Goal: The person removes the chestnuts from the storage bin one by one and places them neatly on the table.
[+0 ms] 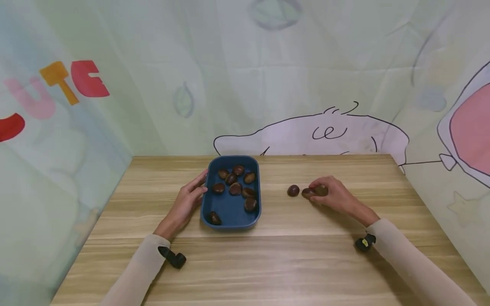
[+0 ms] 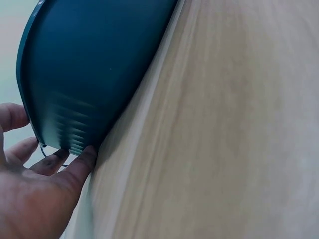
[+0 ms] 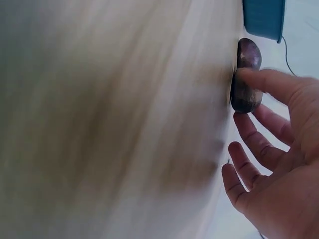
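A dark blue rectangular tray (image 1: 229,214) stands on the table with several brown chestnuts (image 1: 235,188) inside. My left hand (image 1: 184,205) rests along its left side, fingers fairly straight; in the left wrist view the fingertips (image 2: 88,155) touch the tray's outer wall (image 2: 94,64). To the right of the tray, my right hand (image 1: 335,196) pinches a chestnut (image 1: 307,194) between thumb and fingers, low at the tabletop. Another chestnut (image 1: 321,190) shows between those fingers, partly covered. A third chestnut (image 1: 293,190) lies just left of the hand.
The wood-grain table (image 1: 268,263) ends at a far edge close behind the tray. A printed cloth curtain (image 1: 229,76) hangs behind it and at both sides. Each wrist wears a small black camera (image 1: 174,257) over a beige sleeve (image 1: 413,259).
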